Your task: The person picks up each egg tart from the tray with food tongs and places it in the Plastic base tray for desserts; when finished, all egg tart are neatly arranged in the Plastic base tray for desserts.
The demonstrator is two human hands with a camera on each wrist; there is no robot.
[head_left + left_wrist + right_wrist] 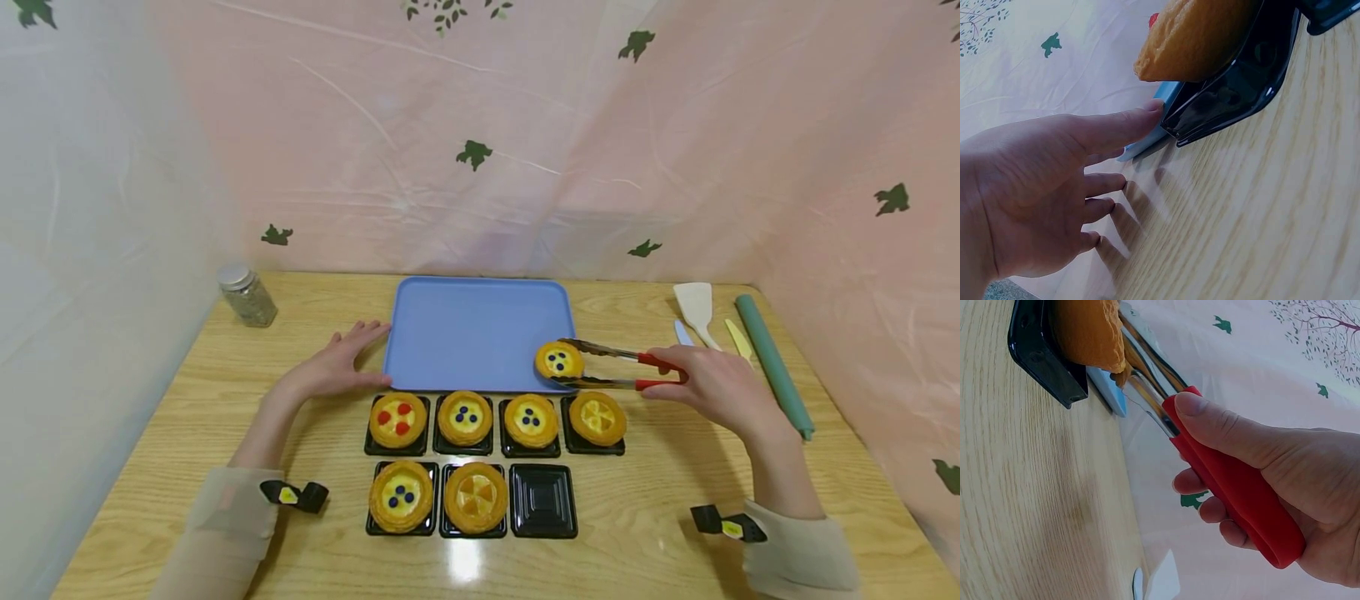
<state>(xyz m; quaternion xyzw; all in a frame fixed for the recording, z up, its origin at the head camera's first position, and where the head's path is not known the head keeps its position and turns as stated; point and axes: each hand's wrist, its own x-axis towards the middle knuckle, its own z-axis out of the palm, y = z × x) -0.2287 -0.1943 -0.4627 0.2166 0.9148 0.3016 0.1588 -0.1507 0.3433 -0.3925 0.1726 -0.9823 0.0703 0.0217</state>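
My right hand [712, 383] grips red-handled tongs [1229, 481], thumb on one arm and fingers curled round the other. Between the tong tips sits a blueberry-topped tart [559, 360], over the front right corner of the blue tray [472, 333]; whether it touches the tray I cannot tell. My left hand [333, 362] has its fingers spread, with thumb and fingertips against the tray's left edge. In front of the tray, several tarts stand in black plastic holders, among them a strawberry-topped tart [398, 419] and an orange-topped tart [476, 497]. One black holder [543, 500] at front right bears no tart.
A glass jar with a metal lid [247, 296] stands at the back left. On the right lie a white spatula [696, 308], a blue knife [683, 333], a yellow knife [738, 340] and a green rolled mat [774, 367]. Cloth walls bound the table behind and at both sides.
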